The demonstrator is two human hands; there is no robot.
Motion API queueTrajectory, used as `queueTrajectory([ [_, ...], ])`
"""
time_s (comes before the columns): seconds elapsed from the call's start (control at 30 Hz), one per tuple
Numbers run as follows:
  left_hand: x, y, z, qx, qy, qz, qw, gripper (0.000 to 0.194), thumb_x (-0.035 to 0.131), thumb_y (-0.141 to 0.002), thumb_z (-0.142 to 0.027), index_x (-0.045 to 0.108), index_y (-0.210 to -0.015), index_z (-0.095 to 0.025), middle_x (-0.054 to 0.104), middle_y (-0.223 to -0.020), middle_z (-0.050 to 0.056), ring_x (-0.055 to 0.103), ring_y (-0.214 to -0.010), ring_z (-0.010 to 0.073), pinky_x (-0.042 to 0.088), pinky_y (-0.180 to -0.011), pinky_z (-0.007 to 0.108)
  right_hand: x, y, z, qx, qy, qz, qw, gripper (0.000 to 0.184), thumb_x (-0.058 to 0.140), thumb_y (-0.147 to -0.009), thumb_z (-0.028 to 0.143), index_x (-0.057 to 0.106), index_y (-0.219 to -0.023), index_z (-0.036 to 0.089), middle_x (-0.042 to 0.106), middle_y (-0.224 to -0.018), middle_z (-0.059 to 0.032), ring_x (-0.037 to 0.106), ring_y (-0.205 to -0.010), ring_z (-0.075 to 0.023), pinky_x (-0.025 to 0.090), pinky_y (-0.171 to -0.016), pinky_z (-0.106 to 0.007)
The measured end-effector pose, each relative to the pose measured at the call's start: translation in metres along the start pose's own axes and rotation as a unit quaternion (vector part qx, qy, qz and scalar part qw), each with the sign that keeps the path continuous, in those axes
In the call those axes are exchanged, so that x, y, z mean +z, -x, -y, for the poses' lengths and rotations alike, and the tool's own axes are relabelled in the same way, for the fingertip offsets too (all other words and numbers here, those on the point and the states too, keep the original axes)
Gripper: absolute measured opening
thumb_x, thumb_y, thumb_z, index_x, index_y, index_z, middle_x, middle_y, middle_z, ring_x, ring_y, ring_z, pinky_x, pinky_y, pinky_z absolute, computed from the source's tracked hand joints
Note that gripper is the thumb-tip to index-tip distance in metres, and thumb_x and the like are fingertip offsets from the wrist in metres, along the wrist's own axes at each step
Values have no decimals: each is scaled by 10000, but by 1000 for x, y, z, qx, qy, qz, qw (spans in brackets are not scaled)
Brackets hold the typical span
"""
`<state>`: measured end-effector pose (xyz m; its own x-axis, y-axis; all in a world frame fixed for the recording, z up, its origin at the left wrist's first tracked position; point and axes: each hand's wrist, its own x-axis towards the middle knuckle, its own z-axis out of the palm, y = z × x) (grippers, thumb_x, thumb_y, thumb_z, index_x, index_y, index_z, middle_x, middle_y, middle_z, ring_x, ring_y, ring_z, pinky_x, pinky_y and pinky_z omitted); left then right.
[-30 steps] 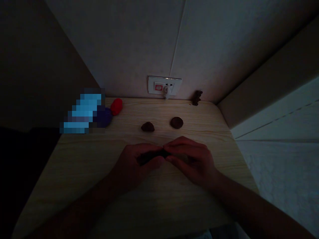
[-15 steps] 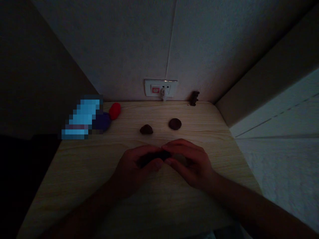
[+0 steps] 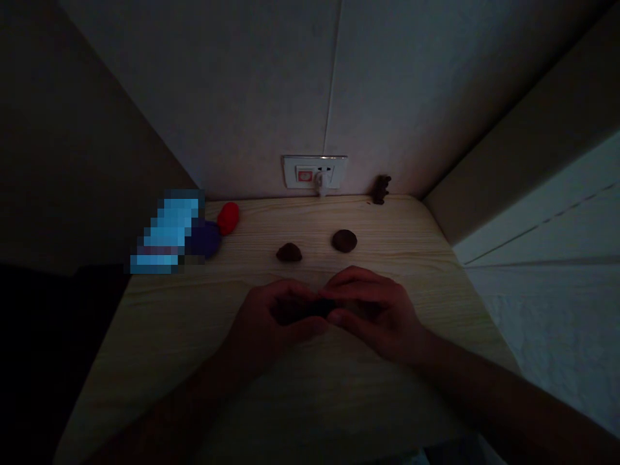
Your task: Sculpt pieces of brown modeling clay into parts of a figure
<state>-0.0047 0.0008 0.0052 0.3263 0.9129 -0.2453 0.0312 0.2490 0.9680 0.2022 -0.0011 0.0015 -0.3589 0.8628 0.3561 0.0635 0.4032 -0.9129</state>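
My left hand [image 3: 266,316] and my right hand [image 3: 380,313] meet above the near half of the tabletop. Between their fingertips is a dark lump [image 3: 323,306], which looks like modelling clay; the fingers and deep shadow hide much of its shape. Both hands are closed on it, thumbs on the near side and fingers on the far side. Just beyond them lie a brown, roughly shaped lump [image 3: 289,252] and a flattened round brown piece [image 3: 344,241].
On the wooden tabletop [image 3: 271,413], a red lump [image 3: 228,218] touches a purple lump [image 3: 206,239], beside a glowing, pixelated screen [image 3: 169,229]. A small dark figure [image 3: 382,189] stands against the wall at the back right. A plug sits in the wall socket [image 3: 314,172].
My hands keep hold of the dark lump, with fingers slightly shifted and the left thumb reaching further right. The whole view has moved a little; the other pieces stay in place.
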Motion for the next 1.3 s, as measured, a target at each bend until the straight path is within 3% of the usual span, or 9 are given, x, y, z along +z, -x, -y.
queueTrajectory([
  [0.1, -2, -2, -2, 21, -32, -17, 999, 303, 888, -625, -253, 706, -861, -199, 811, -845, 31, 768, -782, 220, 610, -707, 312, -1, 0, 1, 20, -14, -3, 1000, 240, 757, -873, 178, 773, -1101, 251, 735, -954, -50, 703, -855, -163, 596, -756, -298],
  [0.2, -4, -2, -3, 45, -87, -33, 995, 254, 855, -678, -268, 734, -891, -204, 812, -861, 32, 768, -801, 232, 611, -736, 339, 0, 0, 0, 35, -26, -24, 999, 200, 756, -870, 185, 774, -1059, 246, 728, -972, -53, 700, -877, -167, 593, -771, -299],
  [0.37, -5, 2, 0, 113, -196, -72, 971, 217, 848, -708, -299, 775, -899, -228, 811, -875, 24, 758, -788, 225, 603, -724, 335, 2, 2, -6, 76, -63, -19, 995, 304, 801, -831, 207, 752, -1127, 254, 722, -997, -48, 700, -871, -158, 590, -760, -277],
  [0.57, -4, 4, 2, 183, -233, -83, 951, 212, 843, -718, -283, 775, -906, -211, 812, -905, 27, 762, -832, 221, 605, -756, 321, 2, 1, -3, 47, -29, -19, 998, 184, 771, -860, 191, 779, -1040, 228, 736, -933, -47, 701, -839, -152, 579, -739, -269],
  [0.7, -4, 2, 3, 162, -230, -87, 956, 196, 831, -733, -261, 788, -920, -219, 818, -904, 22, 767, -820, 214, 610, -758, 310, 1, 0, 0, 12, -4, -3, 1000, 297, 763, -862, 169, 758, -1149, 244, 723, -1010, -64, 698, -907, -169, 588, -793, -301],
  [0.97, -5, 2, 5, 119, -199, -75, 970, 195, 813, -749, -276, 812, -942, -247, 824, -890, 7, 767, -796, 209, 615, -769, 316, -2, -2, -1, 0, 20, 0, 1000, 227, 770, -863, 161, 791, -1085, 206, 750, -913, -61, 714, -813, -149, 592, -739, -268],
  [1.07, -5, 2, 4, 109, -185, -69, 974, 173, 796, -761, -280, 815, -929, -245, 824, -893, 9, 765, -805, 207, 608, -764, 307, -2, -1, -1, -9, 37, 14, 999, 312, 790, -844, 167, 765, -1154, 200, 743, -1021, -78, 720, -909, -170, 601, -817, -300],
  [1.3, -3, 1, 1, 74, -176, -57, 980, 131, 745, -792, -284, 800, -891, -217, 767, -682, -20, 641, -511, 129, 533, -542, 251, -2, 1, -1, -2, 33, 17, 999, 243, 761, -873, 160, 786, -1106, 225, 760, -976, -52, 728, -856, -144, 603, -768, -259],
])
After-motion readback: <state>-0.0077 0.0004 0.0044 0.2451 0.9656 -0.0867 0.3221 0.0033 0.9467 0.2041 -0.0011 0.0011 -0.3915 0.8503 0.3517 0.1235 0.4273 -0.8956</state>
